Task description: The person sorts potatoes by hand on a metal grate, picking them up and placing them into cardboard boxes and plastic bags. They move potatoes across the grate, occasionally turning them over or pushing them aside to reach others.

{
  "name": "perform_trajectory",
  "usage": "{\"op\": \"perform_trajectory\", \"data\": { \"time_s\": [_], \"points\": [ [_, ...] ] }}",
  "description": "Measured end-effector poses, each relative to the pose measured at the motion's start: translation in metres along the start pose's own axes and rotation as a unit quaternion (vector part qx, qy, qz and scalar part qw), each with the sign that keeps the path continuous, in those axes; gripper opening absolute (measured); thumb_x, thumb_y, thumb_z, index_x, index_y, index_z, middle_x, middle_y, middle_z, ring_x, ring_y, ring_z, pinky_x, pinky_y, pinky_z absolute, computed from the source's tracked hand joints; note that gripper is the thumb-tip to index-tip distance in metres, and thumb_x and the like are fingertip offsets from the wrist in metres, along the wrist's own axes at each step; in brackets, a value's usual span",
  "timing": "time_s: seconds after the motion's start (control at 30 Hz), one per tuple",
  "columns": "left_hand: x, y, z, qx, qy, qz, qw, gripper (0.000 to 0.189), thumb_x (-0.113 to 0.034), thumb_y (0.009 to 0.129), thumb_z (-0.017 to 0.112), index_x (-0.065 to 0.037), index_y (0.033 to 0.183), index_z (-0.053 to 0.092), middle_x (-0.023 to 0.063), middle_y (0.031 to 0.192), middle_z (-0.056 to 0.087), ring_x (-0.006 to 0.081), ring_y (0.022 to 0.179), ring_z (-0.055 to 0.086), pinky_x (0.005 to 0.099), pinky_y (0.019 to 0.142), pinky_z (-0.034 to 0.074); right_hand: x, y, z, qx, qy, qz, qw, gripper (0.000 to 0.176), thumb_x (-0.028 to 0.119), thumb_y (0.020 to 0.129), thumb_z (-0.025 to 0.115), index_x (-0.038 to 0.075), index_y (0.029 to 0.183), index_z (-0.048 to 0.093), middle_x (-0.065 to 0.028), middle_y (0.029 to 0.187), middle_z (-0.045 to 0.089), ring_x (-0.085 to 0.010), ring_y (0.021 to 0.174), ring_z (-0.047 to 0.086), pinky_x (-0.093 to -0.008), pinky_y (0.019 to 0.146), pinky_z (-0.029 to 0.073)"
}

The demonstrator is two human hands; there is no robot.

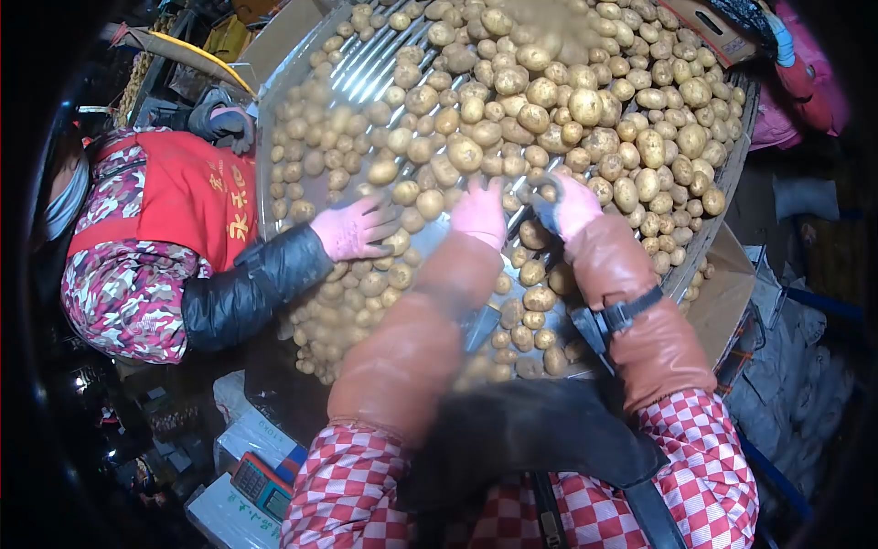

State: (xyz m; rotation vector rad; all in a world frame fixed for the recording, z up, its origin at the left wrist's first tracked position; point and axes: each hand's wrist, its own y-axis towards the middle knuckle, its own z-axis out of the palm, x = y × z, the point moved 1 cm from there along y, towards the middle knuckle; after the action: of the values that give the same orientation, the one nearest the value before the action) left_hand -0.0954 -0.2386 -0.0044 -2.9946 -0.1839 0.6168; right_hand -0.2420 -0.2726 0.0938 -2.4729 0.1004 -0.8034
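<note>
Many potatoes [585,107] cover a slatted metal sorting table [377,57] in front of me. My left hand [480,215], in a pink glove, lies at the near edge of the pile, fingers stretched forward against the potatoes; nothing shows in its grip. Just to its right, my right hand [572,207], in a pink glove with dark finger pads, curls inward around a potato, partly hidden by the fingers. Between my forearms, several smaller potatoes [540,299] lie in a chute-like gap with metal sides [590,329].
At left, a co-worker in a red apron [206,192] rests a gloved hand [352,229] on potatoes. Another person's pink sleeve [805,82] shows at upper right. Cardboard [722,284] lines the right edge. A device with a screen [261,485] sits on a box at lower left.
</note>
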Motion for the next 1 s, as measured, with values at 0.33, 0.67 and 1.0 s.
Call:
{"op": "perform_trajectory", "data": {
  "time_s": [0.33,0.67,1.0],
  "points": [
    [0.036,-0.008,-0.001,0.081,-0.254,-0.009,0.964,0.06,-0.019,0.085,0.071,-0.009,0.141,0.049,0.0245,0.137,0.051,0.0366,0.126,0.053,0.0416,0.105,0.046,-0.011,0.012,0.057,-0.052,-0.156,-0.223,0.961,0.033,0.023,0.087,0.061,0.021,0.12,0.065,-0.0152,0.12,0.061,-0.0378,0.106,0.063,-0.0445,0.089,0.052],
    [-0.007,0.004,-0.046,0.16,-0.04,0.014,0.986,0.079,0.006,0.083,0.053,-0.034,0.148,0.039,0.0277,0.129,0.046,0.0395,0.108,0.063,0.0472,0.092,0.054,-0.018,-0.017,0.039,-0.035,0.04,-0.017,0.998,0.042,0.038,0.085,0.068,0.013,0.119,0.067,-0.0189,0.115,0.068,-0.0357,0.109,0.064,-0.0412,0.094,0.051],
    [-0.031,0.02,-0.036,0.162,0.052,0.006,0.985,0.039,-0.007,0.088,0.057,-0.021,0.124,0.061,0.0217,0.121,0.052,0.0367,0.107,0.065,0.0436,0.09,0.054,-0.04,-0.036,0.022,0.024,0.245,0.03,0.969,0.039,0.023,0.088,0.068,0.005,0.123,0.066,-0.0162,0.116,0.07,-0.0265,0.109,0.066,-0.033,0.097,0.049]
  ]
}}
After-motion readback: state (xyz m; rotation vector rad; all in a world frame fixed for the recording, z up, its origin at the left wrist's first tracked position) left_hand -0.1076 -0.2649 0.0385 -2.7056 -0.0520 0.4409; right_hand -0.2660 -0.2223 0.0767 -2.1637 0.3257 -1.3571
